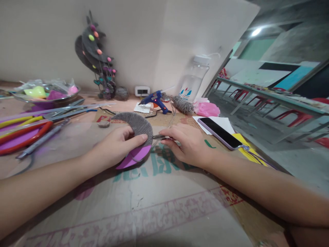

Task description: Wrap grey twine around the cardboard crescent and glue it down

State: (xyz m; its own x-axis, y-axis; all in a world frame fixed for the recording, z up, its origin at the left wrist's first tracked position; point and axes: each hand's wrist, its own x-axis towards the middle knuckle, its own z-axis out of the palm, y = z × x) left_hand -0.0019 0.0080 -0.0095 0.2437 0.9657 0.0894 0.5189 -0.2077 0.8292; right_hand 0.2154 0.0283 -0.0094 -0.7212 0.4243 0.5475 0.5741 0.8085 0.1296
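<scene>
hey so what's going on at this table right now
A person's left hand holds a crescent, mostly wrapped in gray yarn, with its lower tip bare purple. The right hand holds a small dark tool by the crescent's edge. Beyond the hands are a glue gun and a gray yarn bundle.

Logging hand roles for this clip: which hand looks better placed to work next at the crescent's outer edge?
Probably the right hand: it holds a slim tool whose tip points at the outer edge of the partly yarn-wrapped crescent. The left hand is occupied gripping the crescent, thumb on top.
</scene>
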